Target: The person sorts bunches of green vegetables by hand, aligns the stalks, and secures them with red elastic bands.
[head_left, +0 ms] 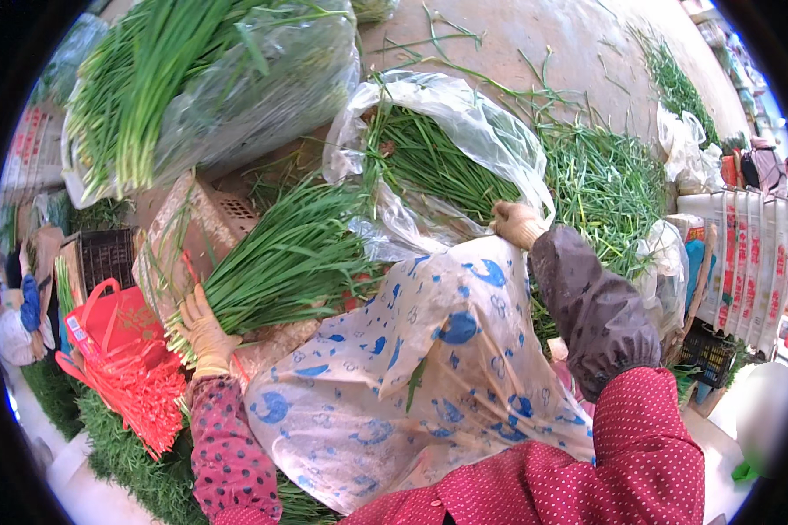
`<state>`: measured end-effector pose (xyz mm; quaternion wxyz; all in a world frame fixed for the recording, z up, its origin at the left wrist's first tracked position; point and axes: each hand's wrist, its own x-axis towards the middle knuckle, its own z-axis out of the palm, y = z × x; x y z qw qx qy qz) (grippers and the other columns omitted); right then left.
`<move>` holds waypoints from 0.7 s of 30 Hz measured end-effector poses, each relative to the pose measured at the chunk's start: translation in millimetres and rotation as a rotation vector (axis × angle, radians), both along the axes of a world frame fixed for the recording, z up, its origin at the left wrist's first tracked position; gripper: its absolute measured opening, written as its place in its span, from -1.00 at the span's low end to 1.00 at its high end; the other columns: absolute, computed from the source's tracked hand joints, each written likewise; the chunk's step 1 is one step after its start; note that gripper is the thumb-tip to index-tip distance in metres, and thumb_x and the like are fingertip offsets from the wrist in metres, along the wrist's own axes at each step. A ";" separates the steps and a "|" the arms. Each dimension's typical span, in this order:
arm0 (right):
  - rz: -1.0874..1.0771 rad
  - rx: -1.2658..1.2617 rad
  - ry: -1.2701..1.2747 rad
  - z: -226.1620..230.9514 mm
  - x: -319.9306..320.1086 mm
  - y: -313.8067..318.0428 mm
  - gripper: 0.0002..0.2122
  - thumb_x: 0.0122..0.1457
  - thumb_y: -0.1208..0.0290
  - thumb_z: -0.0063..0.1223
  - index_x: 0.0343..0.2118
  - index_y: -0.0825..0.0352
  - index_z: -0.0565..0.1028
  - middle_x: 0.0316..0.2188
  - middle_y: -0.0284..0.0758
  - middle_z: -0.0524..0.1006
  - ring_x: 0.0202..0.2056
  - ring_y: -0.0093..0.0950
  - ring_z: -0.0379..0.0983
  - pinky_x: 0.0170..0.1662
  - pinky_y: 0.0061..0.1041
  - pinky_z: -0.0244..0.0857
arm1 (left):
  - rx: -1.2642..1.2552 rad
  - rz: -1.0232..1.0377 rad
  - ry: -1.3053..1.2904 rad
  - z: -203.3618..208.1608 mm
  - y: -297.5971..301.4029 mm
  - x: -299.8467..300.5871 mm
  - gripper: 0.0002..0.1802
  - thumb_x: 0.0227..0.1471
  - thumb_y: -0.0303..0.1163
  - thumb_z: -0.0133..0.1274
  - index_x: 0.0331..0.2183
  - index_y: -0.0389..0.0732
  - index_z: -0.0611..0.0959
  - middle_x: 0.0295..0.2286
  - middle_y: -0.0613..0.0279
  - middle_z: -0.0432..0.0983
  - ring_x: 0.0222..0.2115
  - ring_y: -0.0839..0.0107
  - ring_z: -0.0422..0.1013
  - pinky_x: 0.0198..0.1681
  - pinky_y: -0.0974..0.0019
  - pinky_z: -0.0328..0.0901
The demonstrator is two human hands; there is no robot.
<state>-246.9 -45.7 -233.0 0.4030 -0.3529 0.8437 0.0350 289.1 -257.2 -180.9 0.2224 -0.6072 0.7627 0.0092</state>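
Observation:
A loose bunch of garlic chives point(280, 254) lies over a box at the left, its pale stem ends toward me. My left hand point(206, 332), in a yellowish glove, rests on those stem ends with fingers stretched out. Right of centre, a clear plastic bag point(464, 92) gapes around more garlic chives point(446, 162). At the bag's near right rim is my gloved right hand point(518, 225), its fingers curled closed. Whatever sits inside those fingers is hidden. A whale-patterned plastic apron point(385, 385) covers my lap.
Red ties point(140, 376) and a red bag point(118, 324) hang at the left. A big clear bag of chives point(263, 96) stands at the far left. Loose green trimmings point(604, 184) are heaped at the right, near white printed boxes point(735, 262) and a dark crate point(707, 354).

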 end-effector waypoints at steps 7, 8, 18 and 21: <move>-1.339 -0.363 -0.821 -101.6 7.9 -13.0 -0.83 0.20 0.46 -0.08 -0.19 0.30 0.51 -0.37 -0.26 0.52 -0.48 -0.45 0.42 -0.37 -0.31 0.37 | -0.052 -0.041 0.076 -2.5 8.3 12.1 0.56 -0.71 -0.32 0.52 0.28 -0.12 -0.11 0.21 0.12 -0.01 0.27 0.08 -0.13 0.28 -0.14 -0.21; -1.379 -0.330 -0.792 -110.5 -5.1 -14.2 -0.85 0.18 0.51 -0.05 -0.21 0.36 0.49 -0.44 -0.26 0.50 -0.54 -0.44 0.38 -0.44 -0.35 0.32 | -0.053 -0.047 0.091 -3.0 8.0 10.3 0.55 -0.72 -0.34 0.52 0.28 -0.12 -0.10 0.21 0.11 -0.01 0.27 0.08 -0.13 0.28 -0.12 -0.20; -1.113 -1.149 -0.235 -101.5 -166.8 -22.9 -0.76 0.18 0.53 -0.01 -0.07 0.38 0.44 -0.22 -0.30 0.52 -0.24 -0.44 0.49 -0.20 -0.49 0.45 | -0.132 -0.074 0.155 -3.2 11.9 12.2 0.51 -0.74 -0.49 0.48 0.28 -0.12 -0.04 0.23 0.04 -0.03 0.26 0.03 -0.11 0.30 -0.02 -0.18; -0.658 -0.553 0.181 -124.9 -182.4 -0.8 -0.81 0.16 0.42 0.07 -0.17 0.32 0.49 -0.35 -0.38 0.52 -0.34 -0.58 0.42 -0.26 -0.57 0.33 | -0.135 -0.085 0.160 -7.6 7.1 6.0 0.48 -0.72 -0.51 0.46 0.28 -0.12 -0.02 0.25 -0.02 -0.08 0.26 0.02 -0.10 0.31 0.01 -0.17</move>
